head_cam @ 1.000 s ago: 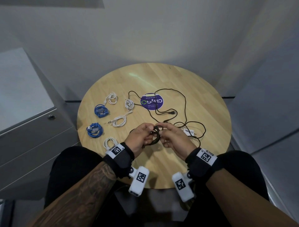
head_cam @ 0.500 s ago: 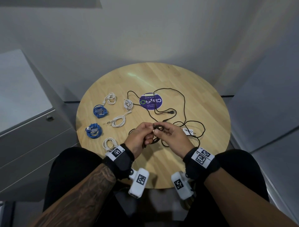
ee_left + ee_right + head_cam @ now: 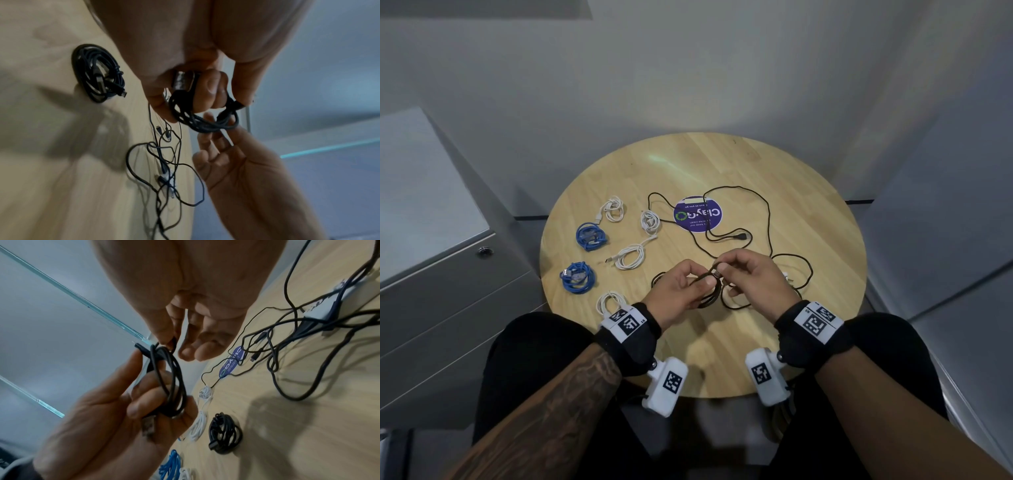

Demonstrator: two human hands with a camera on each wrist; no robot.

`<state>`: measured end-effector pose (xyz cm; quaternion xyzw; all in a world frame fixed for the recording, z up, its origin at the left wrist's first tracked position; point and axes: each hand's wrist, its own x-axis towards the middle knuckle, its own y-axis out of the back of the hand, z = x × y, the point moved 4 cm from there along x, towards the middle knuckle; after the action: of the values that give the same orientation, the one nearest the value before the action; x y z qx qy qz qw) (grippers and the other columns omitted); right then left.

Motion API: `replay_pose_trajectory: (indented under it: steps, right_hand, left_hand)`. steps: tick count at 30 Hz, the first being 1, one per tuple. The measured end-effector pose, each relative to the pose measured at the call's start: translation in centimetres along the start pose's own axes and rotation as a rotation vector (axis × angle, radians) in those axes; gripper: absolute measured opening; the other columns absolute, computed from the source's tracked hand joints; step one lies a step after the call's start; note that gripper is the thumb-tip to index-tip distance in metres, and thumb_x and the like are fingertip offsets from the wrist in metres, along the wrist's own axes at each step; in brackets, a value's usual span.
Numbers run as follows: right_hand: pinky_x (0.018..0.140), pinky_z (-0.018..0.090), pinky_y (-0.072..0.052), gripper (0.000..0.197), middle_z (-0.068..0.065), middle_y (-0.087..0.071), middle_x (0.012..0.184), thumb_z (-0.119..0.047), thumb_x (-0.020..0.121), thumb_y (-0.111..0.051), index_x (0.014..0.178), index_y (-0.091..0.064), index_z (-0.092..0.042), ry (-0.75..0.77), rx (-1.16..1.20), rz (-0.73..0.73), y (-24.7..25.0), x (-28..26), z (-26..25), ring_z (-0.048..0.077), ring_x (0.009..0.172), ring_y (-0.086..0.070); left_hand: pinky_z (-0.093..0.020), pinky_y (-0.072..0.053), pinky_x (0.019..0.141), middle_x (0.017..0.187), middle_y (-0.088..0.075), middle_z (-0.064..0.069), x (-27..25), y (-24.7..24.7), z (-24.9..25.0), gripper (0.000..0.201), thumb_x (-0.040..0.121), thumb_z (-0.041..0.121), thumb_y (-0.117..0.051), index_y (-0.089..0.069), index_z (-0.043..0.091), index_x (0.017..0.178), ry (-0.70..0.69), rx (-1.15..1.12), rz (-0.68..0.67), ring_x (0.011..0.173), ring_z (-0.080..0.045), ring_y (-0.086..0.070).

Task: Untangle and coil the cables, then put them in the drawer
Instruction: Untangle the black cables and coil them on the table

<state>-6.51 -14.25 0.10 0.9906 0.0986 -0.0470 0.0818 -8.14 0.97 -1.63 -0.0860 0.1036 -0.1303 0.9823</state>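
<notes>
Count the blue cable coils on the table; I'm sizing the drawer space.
2, both near the table's left edge: one blue coil farther back, the other blue coil nearer the person. None seems hidden.

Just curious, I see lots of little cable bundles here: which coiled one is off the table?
The black coil, gripped in the left hand while the right hand pinches its end. The blue and white coils all lie on the table.

Pale wood-grain bench with a soft sheen; on it a glossy purple sticker; beside the sticker, matt black cable, smooth white cords
</notes>
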Motion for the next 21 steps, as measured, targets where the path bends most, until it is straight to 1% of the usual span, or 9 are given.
replay_pose_trajectory:
  steps: [2, 3, 5, 8, 11, 14, 17, 19, 21]
  right_hand:
    - [0.064, 0.023, -0.052, 0.017, 0.007, -0.068, 0.083, -0.007, 0.094, -0.064, 0.087, -0.072, -0.021, 0.042, -0.04, -0.017, 0.1, 0.0, -0.4, 0.008, 0.072, -0.06]
    - [0.064, 0.021, -0.051, 0.018, 0.004, -0.068, 0.081, -0.006, 0.094, -0.064, 0.087, -0.072, -0.02, 0.055, -0.051, -0.03, 0.1, 0.0, -0.6, 0.006, 0.07, -0.059]
    - [0.067, 0.022, -0.052, 0.019, -0.001, -0.067, 0.081, -0.005, 0.094, -0.063, 0.087, -0.072, -0.02, 0.054, -0.036, -0.078, 0.1, 0.2, -0.6, 0.007, 0.072, -0.059]
    - [0.073, 0.03, -0.055, 0.015, 0.006, -0.065, 0.087, -0.003, 0.097, -0.058, 0.092, -0.069, -0.012, -0.012, 0.01, -0.193, 0.2, 0.6, -0.3, 0.016, 0.08, -0.059]
    - [0.074, 0.03, -0.056, 0.007, 0.009, -0.065, 0.086, -0.006, 0.097, -0.06, 0.098, -0.067, -0.002, -0.038, -0.002, -0.255, 0.3, 0.3, -0.2, 0.015, 0.081, -0.062]
    - [0.076, 0.033, -0.056, 0.004, 0.012, -0.066, 0.083, -0.005, 0.094, -0.065, 0.097, -0.067, -0.003, -0.001, -0.014, -0.214, 0.4, 0.5, 0.0, 0.017, 0.076, -0.062]
    - [0.077, 0.037, -0.052, 0.004, 0.017, -0.068, 0.081, -0.009, 0.09, -0.071, 0.091, -0.073, -0.013, 0.058, -0.06, -0.13, 0.6, 0.8, 0.3, 0.018, 0.073, -0.061]
    - [0.077, 0.035, -0.052, 0.006, 0.009, -0.07, 0.083, -0.013, 0.088, -0.074, 0.092, -0.077, -0.017, 0.17, -0.193, -0.046, 0.5, 0.6, 0.2, 0.016, 0.075, -0.063]
    - [0.077, 0.032, -0.053, 0.01, 0.004, -0.069, 0.085, -0.013, 0.088, -0.074, 0.097, -0.079, -0.015, 0.317, -0.329, 0.029, 0.1, 0.3, -0.1, 0.015, 0.08, -0.065]
  left_hand:
    - [-0.011, -0.041, 0.049, 0.053, -0.06, 0.007, 0.1, 0.0, -0.2, 0.012, 0.094, -0.001, -0.055, -0.048, 0.007, 0.089, 0.003, 0.07, 0.004, 0.046, 0.0, -0.052]
    - [-0.012, -0.043, 0.05, 0.056, -0.062, 0.006, 0.1, 0.1, -0.2, 0.012, 0.093, 0.0, -0.057, -0.049, 0.008, 0.088, -0.003, 0.093, 0.009, 0.048, -0.001, -0.054]
    - [-0.013, -0.04, 0.048, 0.054, -0.06, 0.007, 0.2, 0.3, -0.3, 0.012, 0.093, 0.002, -0.058, -0.05, 0.008, 0.087, -0.008, 0.112, 0.025, 0.046, -0.001, -0.05]
    - [-0.014, -0.032, 0.044, 0.047, -0.052, 0.008, 0.2, 0.6, -0.5, 0.012, 0.095, 0.004, -0.056, -0.05, 0.008, 0.086, -0.011, 0.116, 0.04, 0.04, -0.002, -0.038]
    - [-0.015, -0.031, 0.044, 0.047, -0.053, 0.008, 0.1, 0.8, -0.7, 0.011, 0.094, 0.006, -0.059, -0.051, 0.008, 0.087, -0.015, 0.163, 0.06, 0.04, -0.002, -0.038]
    - [-0.016, -0.039, 0.051, 0.064, -0.062, -0.003, 0.2, 1.0, -0.6, 0.012, 0.091, 0.009, -0.065, -0.053, 0.008, 0.091, -0.008, 0.156, 0.048, 0.049, -0.006, -0.049]
    - [-0.025, -0.042, 0.061, 0.077, -0.062, -0.014, 0.3, 1.0, -0.9, 0.021, 0.083, 0.019, -0.07, -0.056, 0.01, 0.096, -0.002, 0.148, 0.022, 0.065, -0.018, -0.052]
    - [-0.029, -0.041, 0.063, 0.073, -0.062, -0.01, 0.3, 1.1, -1.3, 0.016, 0.086, 0.019, -0.069, -0.058, 0.011, 0.095, -0.012, 0.192, 0.048, 0.066, -0.018, -0.051]
    - [-0.023, -0.041, 0.059, 0.063, -0.06, 0.005, 0.3, 0.9, -1.3, 0.005, 0.093, 0.012, -0.064, -0.059, 0.011, 0.093, -0.033, 0.229, 0.099, 0.058, -0.008, -0.05]
